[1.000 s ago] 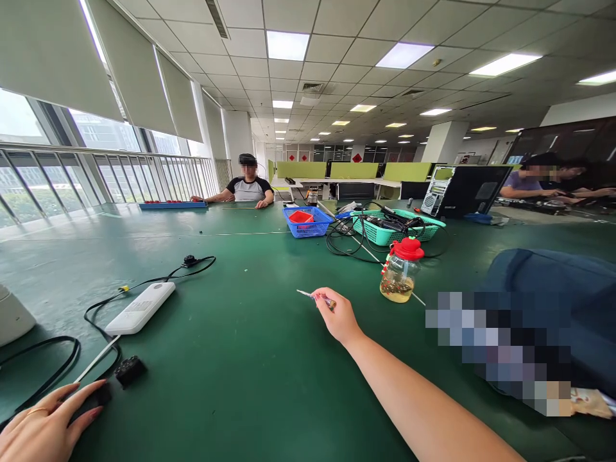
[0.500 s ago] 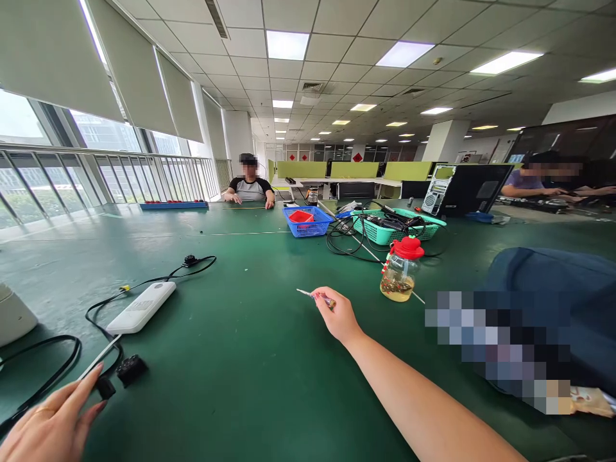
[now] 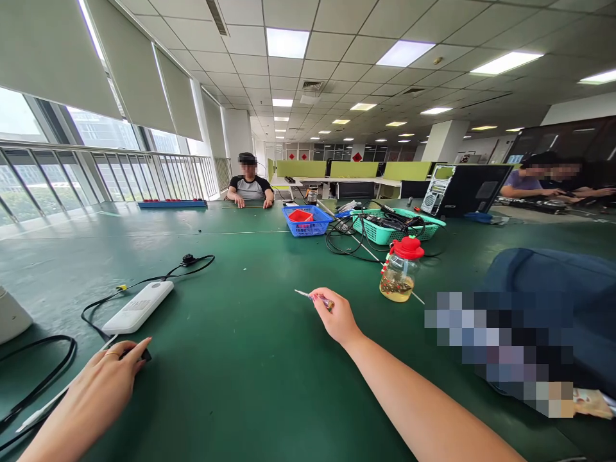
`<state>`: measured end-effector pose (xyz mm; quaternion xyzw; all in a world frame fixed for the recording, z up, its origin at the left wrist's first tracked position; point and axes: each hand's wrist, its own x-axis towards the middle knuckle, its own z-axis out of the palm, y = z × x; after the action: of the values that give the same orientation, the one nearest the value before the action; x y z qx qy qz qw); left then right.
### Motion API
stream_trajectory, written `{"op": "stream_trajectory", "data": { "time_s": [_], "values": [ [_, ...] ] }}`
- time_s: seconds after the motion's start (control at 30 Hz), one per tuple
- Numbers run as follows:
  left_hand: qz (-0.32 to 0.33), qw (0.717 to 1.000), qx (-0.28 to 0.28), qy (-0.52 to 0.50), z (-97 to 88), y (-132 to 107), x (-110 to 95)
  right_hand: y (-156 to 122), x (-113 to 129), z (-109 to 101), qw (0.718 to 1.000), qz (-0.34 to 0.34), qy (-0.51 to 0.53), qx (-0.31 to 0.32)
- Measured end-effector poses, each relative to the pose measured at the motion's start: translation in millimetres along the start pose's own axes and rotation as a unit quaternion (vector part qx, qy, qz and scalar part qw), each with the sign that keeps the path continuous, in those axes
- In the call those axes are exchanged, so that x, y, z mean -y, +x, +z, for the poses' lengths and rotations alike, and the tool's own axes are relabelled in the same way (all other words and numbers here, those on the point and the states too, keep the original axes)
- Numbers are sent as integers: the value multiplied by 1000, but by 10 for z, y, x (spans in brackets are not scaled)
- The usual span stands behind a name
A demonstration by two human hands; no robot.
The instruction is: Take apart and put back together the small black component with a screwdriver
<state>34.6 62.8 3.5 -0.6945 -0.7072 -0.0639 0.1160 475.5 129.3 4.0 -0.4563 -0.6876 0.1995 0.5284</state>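
Note:
In my right hand (image 3: pixel 334 314) is a small screwdriver (image 3: pixel 328 303), pinched between thumb and fingers, its thin metal shaft pointing left above the green table. My left hand (image 3: pixel 103 382) is at the lower left, its thumb and fingers closed about a black block-like piece (image 3: pixel 147 354). Most of that piece is hidden under the fingers, so its kind is unclear. Just beyond the left hand lies a white power adapter (image 3: pixel 139 307) with a black cable (image 3: pixel 202 264) running past it.
A jar with a red lid (image 3: pixel 398 276) stands right of my right hand. Farther back are a blue basket (image 3: pixel 308 228) and a green basket (image 3: pixel 382 237) of cables. A dark blue bag (image 3: pixel 543 276) lies at the right. One person (image 3: pixel 249 183) sits across the table; others are far right.
My left hand has moved right and forward, from beside the two black pieces to over the larger one, now mostly covered. The right hand with the screwdriver has hardly moved.

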Motion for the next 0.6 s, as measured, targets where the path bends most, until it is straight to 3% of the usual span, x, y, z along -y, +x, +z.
{"op": "stream_trajectory", "data": {
  "time_s": [0.17, 0.37, 0.6],
  "values": [
    [-20, 999, 25, 5, 16, 9, 67, -8, 2, 5, 1000, -8, 2, 6],
    [-20, 999, -1, -34, 105, 3, 229, -8, -6, 4, 1000, -12, 2, 5],
    [-2, 999, 5, -53, 244, -16, 395, -8, 6, 4, 1000, -16, -1, 6]
  ]
}}
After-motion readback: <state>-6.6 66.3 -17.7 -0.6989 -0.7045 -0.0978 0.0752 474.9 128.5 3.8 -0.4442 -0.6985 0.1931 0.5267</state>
